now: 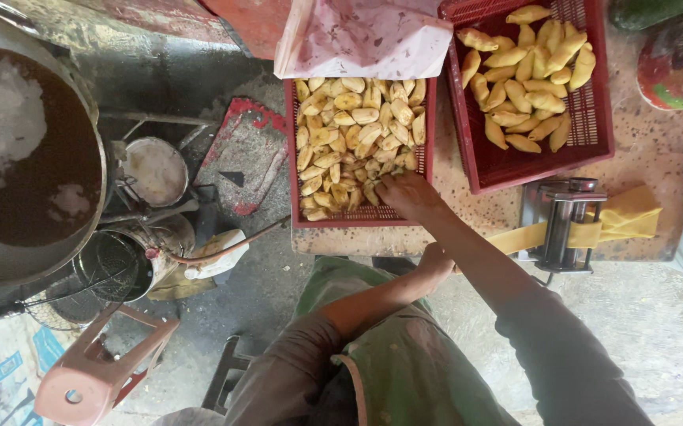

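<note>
Right hand (408,193), nearer than the left hand (434,263) at the table (657,158) edge, lay fingers-down on small pastries (353,134) at the lower right corner of the left red basket (294,158); grip closure untellable, pile stretching up-left.

Red plastic mesh crates (361,214), shiny metal roller (564,223), matt pale dough pieces (357,134).

Small pale-yellow dough pieces (353,126) heaped in red basket (294,213).
</note>
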A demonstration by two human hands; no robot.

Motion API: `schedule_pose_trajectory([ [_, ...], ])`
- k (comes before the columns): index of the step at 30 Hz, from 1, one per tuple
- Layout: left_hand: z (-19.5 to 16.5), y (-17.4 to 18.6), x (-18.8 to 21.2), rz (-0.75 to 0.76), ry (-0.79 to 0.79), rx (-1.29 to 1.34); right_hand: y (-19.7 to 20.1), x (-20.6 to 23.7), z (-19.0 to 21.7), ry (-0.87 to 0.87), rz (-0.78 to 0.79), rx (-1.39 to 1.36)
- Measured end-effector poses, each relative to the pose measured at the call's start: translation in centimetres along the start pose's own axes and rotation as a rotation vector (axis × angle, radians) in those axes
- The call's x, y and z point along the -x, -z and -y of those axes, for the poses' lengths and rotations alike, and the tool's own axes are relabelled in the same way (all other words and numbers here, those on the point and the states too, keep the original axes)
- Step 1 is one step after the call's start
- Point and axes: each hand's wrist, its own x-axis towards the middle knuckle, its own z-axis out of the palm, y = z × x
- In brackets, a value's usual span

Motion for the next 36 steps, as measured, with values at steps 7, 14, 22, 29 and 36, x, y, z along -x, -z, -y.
schedule_pose_trajectory([
  [7,-0.2,0.4,0.2,0.015,-0.059,-0.112,-1.8,0.4,0.3,-0.078,-0.013,-0.152],
  [14,-0.7,0.9,-0.1,0.031,0.074,-0.196,-1.1,1.8,0.2,-0.081,-0.281,-0.305],
  [22,0.4,2.9,-1.6,0.220,0.184,0.250,-3.0,17.3,4.5,-1.027,-0.980,-1.490],
  [29,1.0,2.8,-0.6,0.320,0.168,0.254,-4.7,19.9,10.8,-1.426,-1.011,-1.037],
  [36,0.9,3.6,-0.8,0.423,0.094,0.314,-6.3,19.1,11.7,-1.555,-1.196,-1.076],
])
